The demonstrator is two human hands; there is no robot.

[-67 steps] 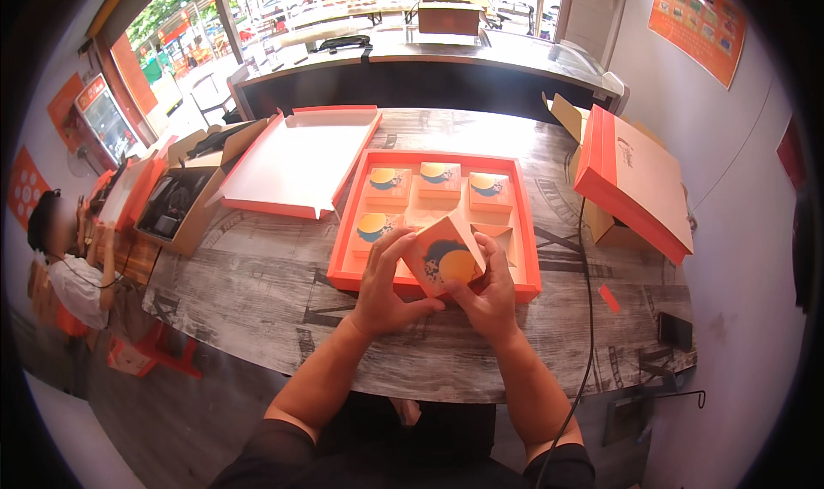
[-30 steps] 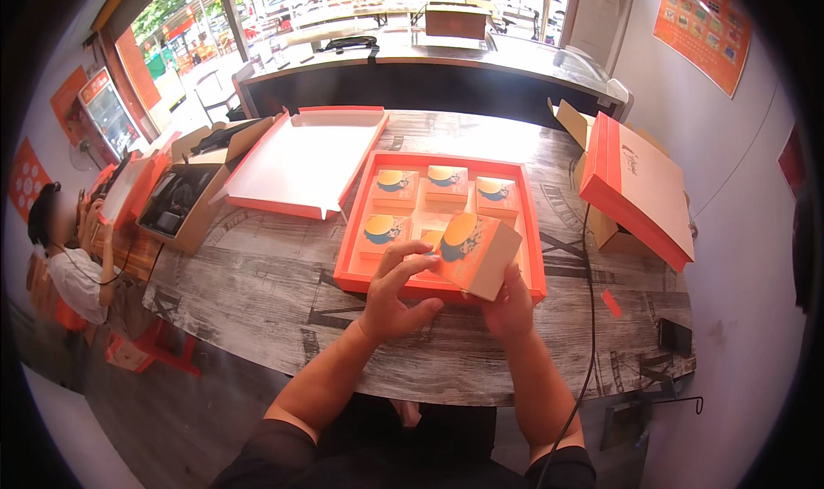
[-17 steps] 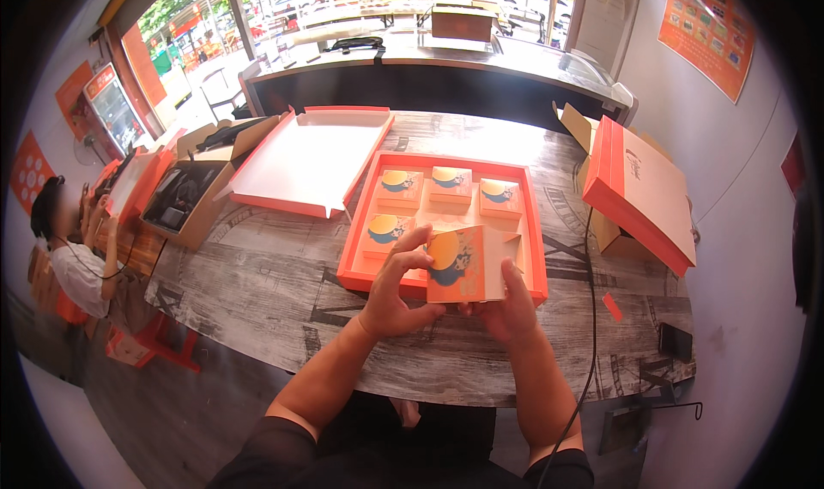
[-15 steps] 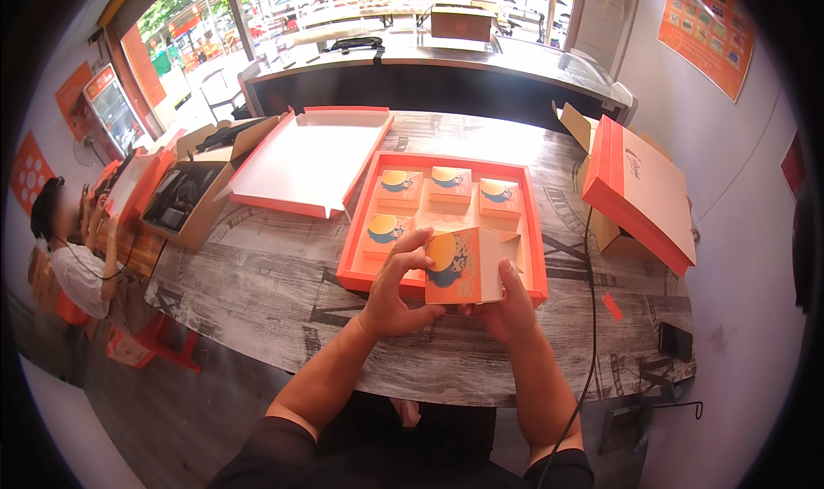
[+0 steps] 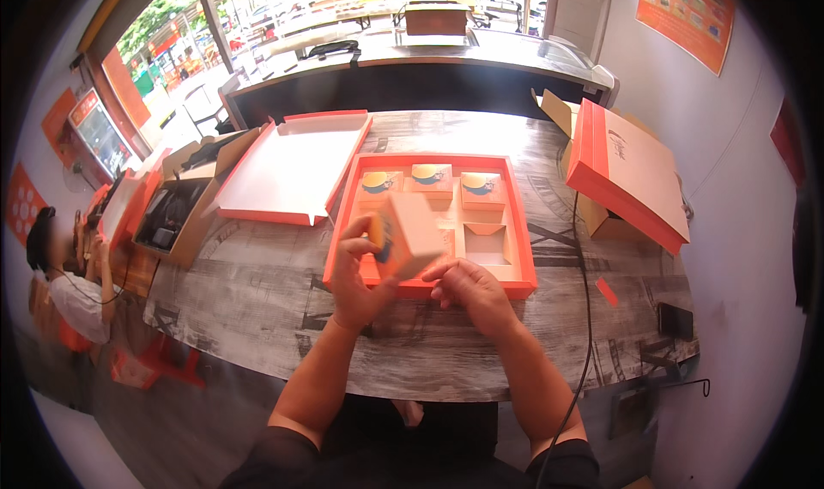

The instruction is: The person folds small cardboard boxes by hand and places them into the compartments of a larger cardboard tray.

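My left hand [image 5: 354, 276] grips a small printed carton [image 5: 414, 236], thumb on the near side and fingers on its left face. The carton is tilted, with its plain tan side turned up and to the right. Beside its lower corner is my right hand [image 5: 470, 293], fingers curled in, with nothing visible in them. Beneath both lies a shallow orange gift box [image 5: 522, 232] with a divided insert. Three small cartons [image 5: 432, 178] with a yellow circle and blue print fill its far row. The held carton hides part of the near row; its right compartment [image 5: 487, 247] shows bare.
A white-lined orange lid [image 5: 292, 167] lies to the left, beside an open brown carton [image 5: 176, 206]. At right, a closed orange box [image 5: 631, 176] leans on cardboard. A black cable [image 5: 587, 300] crosses the table [image 5: 257, 317]. Another person [image 5: 77, 292] sits at far left.
The carton has moved left and turned, its printed face now facing left. My right hand has let go of it and curled its fingers. The view has shifted slightly.
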